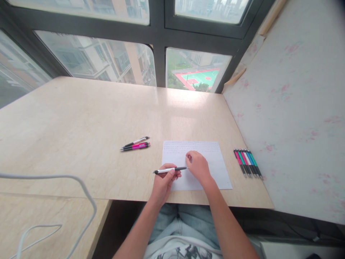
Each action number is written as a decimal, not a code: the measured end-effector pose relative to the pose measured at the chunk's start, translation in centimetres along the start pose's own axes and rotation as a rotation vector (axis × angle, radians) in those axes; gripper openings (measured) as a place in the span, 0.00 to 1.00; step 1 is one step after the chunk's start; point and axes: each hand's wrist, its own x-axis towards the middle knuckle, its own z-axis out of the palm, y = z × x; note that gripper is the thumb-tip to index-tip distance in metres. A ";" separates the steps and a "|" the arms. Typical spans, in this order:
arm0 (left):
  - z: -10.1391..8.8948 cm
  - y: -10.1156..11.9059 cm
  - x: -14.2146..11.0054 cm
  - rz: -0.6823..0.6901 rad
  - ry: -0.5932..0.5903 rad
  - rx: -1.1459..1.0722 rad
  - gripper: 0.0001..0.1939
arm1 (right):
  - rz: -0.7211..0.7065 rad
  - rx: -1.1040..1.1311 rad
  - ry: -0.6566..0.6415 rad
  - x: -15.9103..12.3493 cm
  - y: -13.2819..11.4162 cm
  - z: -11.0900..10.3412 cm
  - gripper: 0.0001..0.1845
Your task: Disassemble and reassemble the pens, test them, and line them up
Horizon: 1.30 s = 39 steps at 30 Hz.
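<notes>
My left hand [164,181] is closed around a ballpoint pen [165,171] with a white barrel and black ends. The pen lies almost level, its tip pointing right. Just beyond that tip is my right hand [198,166], its fingers curled in; whatever they hold, if anything, is hidden. Both hands are over a white sheet of paper [215,176], which has several lines of small handwriting along its far edge. Left of the sheet lie a white-and-black pen [137,141] and pink-and-black pens [136,146], close together.
A row of several coloured pens [247,163] lies right of the paper, beside the papered wall [291,118]. The pale desk [81,136] extends back to a dark window frame [159,61]. At the lower left, a white cable [86,190] loops above the desk edge.
</notes>
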 end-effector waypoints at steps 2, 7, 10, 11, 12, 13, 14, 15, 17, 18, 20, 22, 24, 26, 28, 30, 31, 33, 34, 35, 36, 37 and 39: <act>0.0 0.0 0.0 -0.004 -0.003 0.003 0.09 | -0.023 0.008 -0.011 -0.2 0.0 0.0 0.08; 0.0 0.0 0.0 -0.003 -0.004 0.011 0.09 | -0.019 -0.030 0.031 -0.3 -0.2 0.3 0.10; 0.1 0.1 0.0 -0.003 0.004 0.013 0.10 | -0.037 -0.006 0.039 -0.3 -0.2 0.3 0.12; 0.1 0.1 0.0 -0.006 0.008 0.014 0.10 | -0.044 0.014 0.044 -0.5 -0.1 0.1 0.13; 0.1 0.1 0.0 -0.009 0.011 0.015 0.11 | -0.048 0.042 0.056 -0.7 -0.1 -0.2 0.15; 0.1 0.1 0.0 -0.011 0.013 0.017 0.11 | -0.047 0.078 0.076 -1.0 0.0 -0.5 0.16; 0.1 0.1 0.0 -0.011 0.015 0.020 0.11 | -0.042 0.126 0.100 -1.4 0.1 -1.0 0.17; 0.1 0.1 0.0 -0.008 0.015 0.028 0.11 | -0.034 0.188 0.123 -1.8 0.1 -1.5 0.17; 0.1 0.0 0.0 0.003 0.008 0.068 0.10 | -0.015 0.369 0.134 -2.9 -0.1 -2.6 0.14; 0.1 -0.1 -0.1 0.009 -0.004 0.106 0.10 | -0.019 0.466 0.104 -3.4 -0.3 -3.1 0.14; 0.0 -0.2 -0.2 0.015 -0.042 0.204 0.10 | -0.061 0.583 0.014 -4.4 -0.9 -3.9 0.14; -0.1 -0.4 -0.3 0.015 -0.082 0.292 0.10 | -0.128 0.595 -0.080 -5.1 -1.4 -4.4 0.12; -0.2 -0.5 -0.3 0.010 -0.104 0.331 0.09 | -0.175 0.564 -0.128 -5.5 -1.7 -4.6 0.09; -0.2 -0.4 -0.3 0.008 -0.110 0.325 0.10 | -0.188 0.535 -0.126 -5.7 -1.7 -4.9 0.07; -0.1 -0.3 -0.3 0.015 -0.101 0.295 0.10 | -0.196 0.500 -0.116 -5.7 -1.5 -5.3 0.08; 0.2 -0.1 -0.2 0.034 -0.074 0.259 0.10 | -0.213 0.457 -0.123 -5.7 -1.2 -6.0 0.07; 0.3 0.0 -0.2 0.043 -0.058 0.241 0.10 | -0.219 0.436 -0.127 -5.7 -1.0 -6.3 0.07; 0.5 0.1 -0.1 0.053 -0.028 0.212 0.10 | -0.210 0.399 -0.131 -5.8 -0.4 -6.8 0.07; 0.6 0.1 -0.1 0.053 -0.016 0.199 0.10 | -0.193 0.378 -0.126 -5.9 0.1 -6.9 0.07; 0.6 0.1 -0.1 0.049 -0.006 0.188 0.10 | -0.165 0.349 -0.116 -6.0 0.6 -6.8 0.07; 0.6 0.1 -0.1 0.043 0.002 0.176 0.11 | -0.132 0.316 -0.103 -6.0 1.2 -6.6 0.08; 0.6 0.1 -0.2 0.037 0.007 0.163 0.11 | -0.095 0.277 -0.087 -6.0 1.8 -6.3 0.08; 0.5 0.0 -0.1 0.024 0.009 0.134 0.12 | -0.025 0.221 -0.043 -5.8 2.7 -5.5 0.08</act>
